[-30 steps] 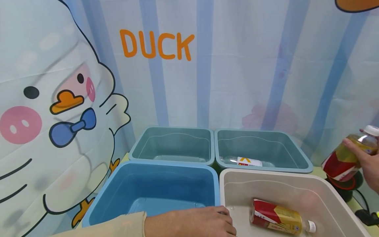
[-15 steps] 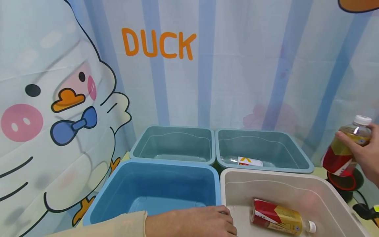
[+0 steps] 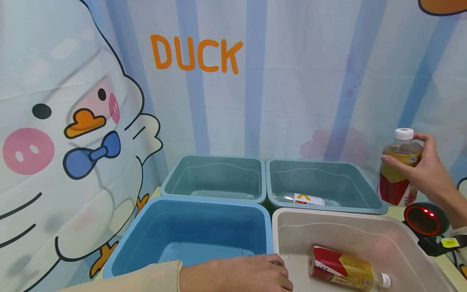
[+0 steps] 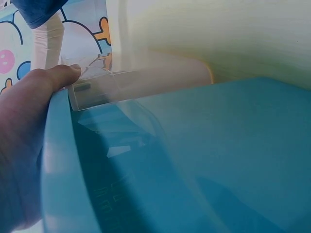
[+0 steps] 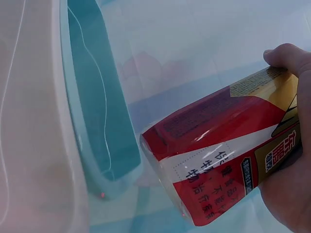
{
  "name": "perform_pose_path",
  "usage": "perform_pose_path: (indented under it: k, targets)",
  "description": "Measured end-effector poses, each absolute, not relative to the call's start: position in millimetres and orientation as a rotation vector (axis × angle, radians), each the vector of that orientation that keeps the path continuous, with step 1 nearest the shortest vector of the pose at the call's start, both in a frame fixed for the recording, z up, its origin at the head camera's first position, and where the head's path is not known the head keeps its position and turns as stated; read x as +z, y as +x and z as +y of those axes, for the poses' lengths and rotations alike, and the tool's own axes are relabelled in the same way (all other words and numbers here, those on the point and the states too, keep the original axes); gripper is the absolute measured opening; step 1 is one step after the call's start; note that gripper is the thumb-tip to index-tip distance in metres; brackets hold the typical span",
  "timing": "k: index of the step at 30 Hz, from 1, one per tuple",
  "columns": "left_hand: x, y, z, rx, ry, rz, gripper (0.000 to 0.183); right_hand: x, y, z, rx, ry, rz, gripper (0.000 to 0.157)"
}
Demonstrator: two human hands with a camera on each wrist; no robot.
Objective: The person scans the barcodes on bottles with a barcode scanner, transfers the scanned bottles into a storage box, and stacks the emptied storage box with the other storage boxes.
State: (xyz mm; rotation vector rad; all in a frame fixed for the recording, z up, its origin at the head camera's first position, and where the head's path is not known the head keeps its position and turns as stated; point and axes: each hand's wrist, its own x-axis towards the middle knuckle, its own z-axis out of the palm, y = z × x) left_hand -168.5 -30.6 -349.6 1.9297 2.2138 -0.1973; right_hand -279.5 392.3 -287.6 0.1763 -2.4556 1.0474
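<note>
My right hand (image 3: 427, 170) holds a plastic drink bottle (image 3: 395, 188) with a red and yellow label and white cap. The bottle stands upright in the head view, beyond the right end of the back right teal bin (image 3: 365, 190). In the right wrist view, the base of the bottle (image 5: 209, 160) points toward the bins. At bottom centre, my left hand (image 3: 244, 272) lies over the adjoining rims of the blue bin (image 3: 189, 200) and beige bin (image 3: 339, 215), its thumb (image 4: 65, 75) at the rim. A similar drink bottle (image 3: 343, 267) lies sideways in the beige bin.
A clear bottle with a white label (image 3: 308, 199) lies in the right teal bin. Another teal bin (image 3: 215, 157) stands at back left. The right wrist wears a black strapped device (image 3: 427, 219) beside the beige bin. A duck-print curtain (image 3: 292, 81) hangs behind.
My right hand has carried the drink bottle left, toward the bins, and turned it more upright. The left hand stays in place on the rims.
</note>
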Motion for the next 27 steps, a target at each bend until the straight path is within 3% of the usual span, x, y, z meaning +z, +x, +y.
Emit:
perform_pose_path:
  k: [11,27]
  targets:
    - [-349,-168,-31,-0.186,1.925,2.219,0.063,-260,-295,334,0.995,0.478,-2.552,0.081]
    - [-350,-168,-30,-0.214,1.935,2.21,0.058,-258,-318,230,0.926,0.862,-2.505,0.073]
